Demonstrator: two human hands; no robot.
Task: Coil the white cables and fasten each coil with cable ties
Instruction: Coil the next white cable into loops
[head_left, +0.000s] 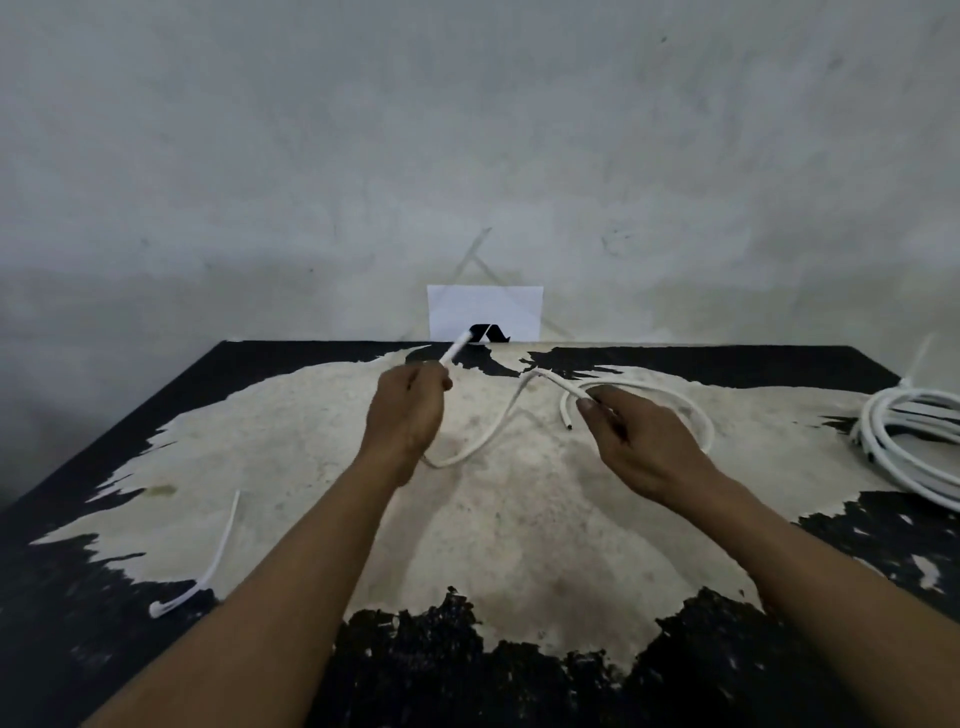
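Observation:
My left hand (408, 410) is closed around one end of a white cable (485, 435), whose tip sticks up and away past my fingers. From that hand the cable sags toward the table, rises to the back, then curves into a loop (675, 402) on the right. My right hand (636, 441) pinches this loop near the cable's other cut end (566, 418). At the right edge lies a finished white coil (904, 441) with a cable tie (917, 364) sticking up from it. A loose white cable tie (208, 566) rests at the front left.
The table (493, 530) is black with a big worn, pale patch in the middle. It stands against a grey wall. A white card (485, 312) in a small black stand (488, 333) sits at the table's far edge.

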